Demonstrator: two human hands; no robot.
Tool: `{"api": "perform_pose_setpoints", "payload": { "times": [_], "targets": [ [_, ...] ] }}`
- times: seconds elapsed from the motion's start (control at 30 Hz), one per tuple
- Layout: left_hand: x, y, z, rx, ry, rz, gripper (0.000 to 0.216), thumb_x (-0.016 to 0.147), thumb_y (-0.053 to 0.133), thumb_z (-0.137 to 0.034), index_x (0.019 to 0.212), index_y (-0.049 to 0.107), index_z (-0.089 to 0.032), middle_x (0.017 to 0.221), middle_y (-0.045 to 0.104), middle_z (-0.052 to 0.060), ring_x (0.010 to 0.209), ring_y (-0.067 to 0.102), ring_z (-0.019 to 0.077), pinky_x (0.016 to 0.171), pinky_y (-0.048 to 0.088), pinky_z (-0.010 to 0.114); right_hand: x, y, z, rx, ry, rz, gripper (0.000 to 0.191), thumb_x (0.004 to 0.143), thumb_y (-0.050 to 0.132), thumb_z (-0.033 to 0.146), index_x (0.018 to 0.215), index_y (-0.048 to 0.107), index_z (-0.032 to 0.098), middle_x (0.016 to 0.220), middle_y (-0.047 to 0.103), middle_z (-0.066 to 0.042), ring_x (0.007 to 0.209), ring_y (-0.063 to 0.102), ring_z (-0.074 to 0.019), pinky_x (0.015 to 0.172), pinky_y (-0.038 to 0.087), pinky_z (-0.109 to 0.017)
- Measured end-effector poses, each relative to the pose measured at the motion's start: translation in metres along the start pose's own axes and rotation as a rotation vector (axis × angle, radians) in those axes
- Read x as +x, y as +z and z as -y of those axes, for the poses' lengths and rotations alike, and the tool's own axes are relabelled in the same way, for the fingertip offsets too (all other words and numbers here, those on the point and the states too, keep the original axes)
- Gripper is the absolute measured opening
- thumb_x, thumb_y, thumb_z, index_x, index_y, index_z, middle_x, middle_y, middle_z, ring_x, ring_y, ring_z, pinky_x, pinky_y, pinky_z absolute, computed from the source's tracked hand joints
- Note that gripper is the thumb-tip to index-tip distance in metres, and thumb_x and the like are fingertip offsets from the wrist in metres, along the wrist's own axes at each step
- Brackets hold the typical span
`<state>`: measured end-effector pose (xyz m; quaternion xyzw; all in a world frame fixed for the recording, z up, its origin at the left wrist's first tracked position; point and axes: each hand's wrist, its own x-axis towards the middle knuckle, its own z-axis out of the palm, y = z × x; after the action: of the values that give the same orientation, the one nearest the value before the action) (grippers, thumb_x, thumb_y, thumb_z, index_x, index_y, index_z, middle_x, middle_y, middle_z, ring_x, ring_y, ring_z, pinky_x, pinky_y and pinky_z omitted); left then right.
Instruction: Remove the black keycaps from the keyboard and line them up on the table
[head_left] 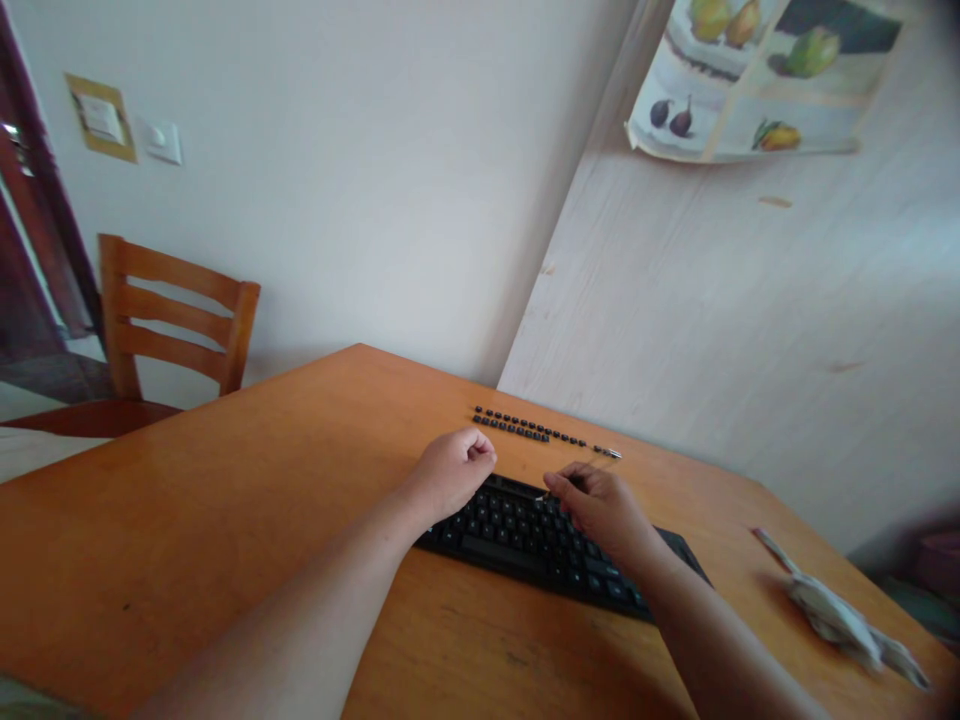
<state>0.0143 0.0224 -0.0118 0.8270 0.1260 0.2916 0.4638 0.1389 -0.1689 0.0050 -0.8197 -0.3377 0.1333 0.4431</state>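
Note:
A black keyboard [495, 556] lies at a slant across the table, partly covered by my hands and forearms. My left hand [456, 466] is closed over the keyboard's far left part, with its fingers curled inward; what it holds, if anything, is hidden. Above the keyboard's upper middle, my right hand [598, 505] pinches a small thin tool [541, 497] with a pale tip pointing left and down at the keys. Beyond the keyboard, several loose black keycaps [511, 426] stand in two rows. A small silver piece [615, 454] lies at the right end of the longer row.
The wooden table [285, 500] reaches to the wall at the back. On its right side lies a brush-like thing with a grey cloth [836, 615]. A wooden chair [176, 310] stands beyond the left edge. Fruit pictures [765, 80] hang on the right wall.

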Motion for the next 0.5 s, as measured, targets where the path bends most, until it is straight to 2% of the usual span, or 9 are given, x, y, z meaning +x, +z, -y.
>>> {"api": "perform_pose_setpoints", "payload": {
  "times": [0.37, 0.5],
  "targets": [
    [-0.004, 0.006, 0.000, 0.028, 0.034, 0.029, 0.018, 0.079, 0.055, -0.036, 0.081, 0.066, -0.021, 0.080, 0.069, 0.004, 0.073, 0.060, 0.0182, 0.066, 0.045, 0.027, 0.001, 0.017, -0.010, -0.300, -0.198, -0.133, 0.032, 0.087, 0.050, 0.049, 0.075, 0.059, 0.020, 0.057, 0.056, 0.001, 0.055, 0.055, -0.0167, 0.053, 0.037, -0.025],
    [-0.006, 0.007, -0.001, 0.055, 0.063, 0.054, 0.018, 0.079, 0.055, -0.035, 0.080, 0.066, -0.022, 0.079, 0.069, 0.004, 0.073, 0.061, 0.0186, 0.064, 0.044, 0.027, 0.003, 0.020, -0.012, -0.308, -0.196, -0.153, 0.030, 0.087, 0.050, 0.047, 0.072, 0.056, 0.021, 0.059, 0.059, 0.000, 0.059, 0.058, -0.0181, 0.057, 0.039, -0.026]
  ]
}}
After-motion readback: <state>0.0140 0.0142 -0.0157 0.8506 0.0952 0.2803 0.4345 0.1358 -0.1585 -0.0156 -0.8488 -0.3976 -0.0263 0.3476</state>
